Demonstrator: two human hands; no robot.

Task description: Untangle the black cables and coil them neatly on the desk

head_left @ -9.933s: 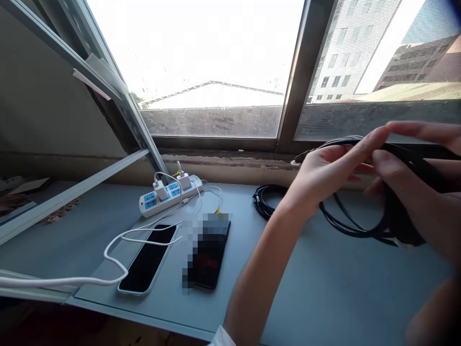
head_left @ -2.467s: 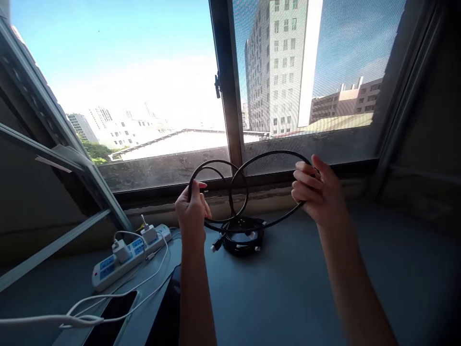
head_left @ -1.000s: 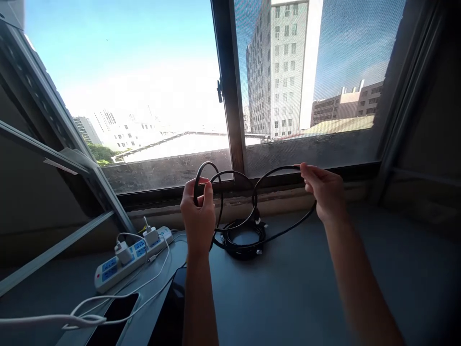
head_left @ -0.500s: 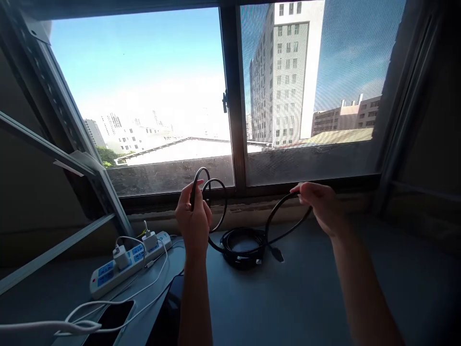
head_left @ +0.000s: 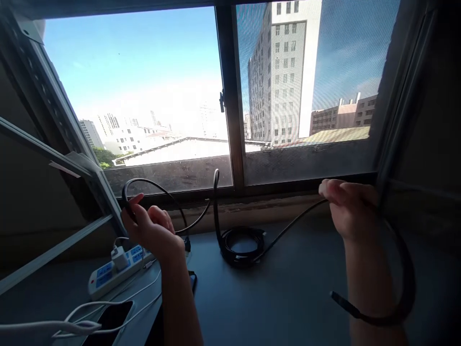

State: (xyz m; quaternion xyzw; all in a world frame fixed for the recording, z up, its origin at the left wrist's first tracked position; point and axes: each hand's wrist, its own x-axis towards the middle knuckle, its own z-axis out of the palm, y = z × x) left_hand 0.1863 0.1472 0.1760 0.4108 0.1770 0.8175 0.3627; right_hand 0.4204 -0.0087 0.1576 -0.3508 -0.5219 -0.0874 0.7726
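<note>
A black cable (head_left: 242,262) lies coiled on the grey table, with loose lengths rising from it. My left hand (head_left: 153,228) is raised above the power strip, its fingers curled round a loop of black cable. Over the right part of the table, my right hand (head_left: 347,206) pinches another length that runs back to the coil. Beyond that hand the cable curves down past my wrist, and its free end with a dark plug (head_left: 344,303) hangs beside my forearm.
At the left are a white power strip (head_left: 97,283) with a white charger (head_left: 119,258), white cables and a phone (head_left: 111,319). A dark device is partly behind my left forearm. A window (head_left: 236,96) stands behind the table, a metal frame (head_left: 57,156) to its left.
My hands have moved farther apart, the left one leftward and the right one rightward. The cable between them is spread wider, and a plug end now hangs by my right forearm.
</note>
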